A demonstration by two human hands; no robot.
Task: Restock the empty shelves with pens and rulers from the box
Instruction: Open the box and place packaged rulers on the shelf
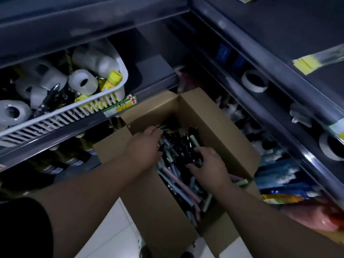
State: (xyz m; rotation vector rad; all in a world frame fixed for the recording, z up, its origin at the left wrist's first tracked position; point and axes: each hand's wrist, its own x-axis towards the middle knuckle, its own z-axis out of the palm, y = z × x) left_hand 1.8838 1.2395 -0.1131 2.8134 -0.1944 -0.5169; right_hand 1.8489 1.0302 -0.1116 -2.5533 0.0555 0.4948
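Observation:
An open cardboard box (219, 125) stands on the floor in front of dark shelves. It is filled with several pens (178, 179) in black, blue, pink and green. Both hands reach down into it. My left hand (145, 146) is at the box's far left side, its fingers curled round a few pens. Nearer the middle, my right hand (208, 164) has its fingers curled round a bunch of dark pens. The fingertips of both hands are partly hidden among the pens. I see no rulers.
A white slatted basket (78, 112) with tape rolls and yellow items sits on the left shelf. The dark shelf (154, 66) beside it is bare. On the right shelves lie tape rolls (255, 81) and packaged goods (283, 175). White floor tiles (111, 229) lie below.

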